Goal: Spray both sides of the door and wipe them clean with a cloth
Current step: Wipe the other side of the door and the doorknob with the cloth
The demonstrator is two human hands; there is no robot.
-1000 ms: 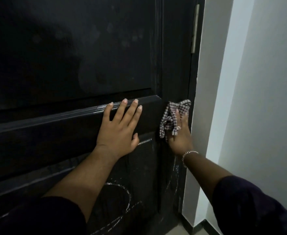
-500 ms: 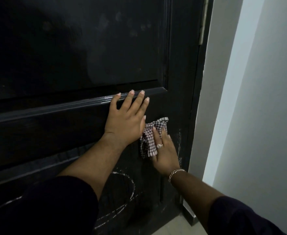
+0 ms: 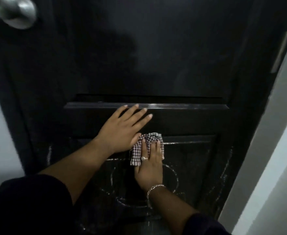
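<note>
Head view — right hand (image 3: 149, 168) presses cloth (image 3: 145, 147) on door (image 3: 156, 65) — beside left hand (image 3: 122, 131).

Door (image 3: 156, 56): black, panelled, glossy horizontal ridge across its middle, pale streaky marks on lower panel. Cloth (image 3: 139, 150): small, crumpled, brown-and-white checked, pressed flat against door just under the ridge, at top edge of lower panel.

A pale wall (image 3: 275, 150) is seen at the right. A blurred silver handle (image 3: 15, 11) is seen at the upper left. A metal hinge (image 3: 281, 51) is seen at the right edge.
</note>
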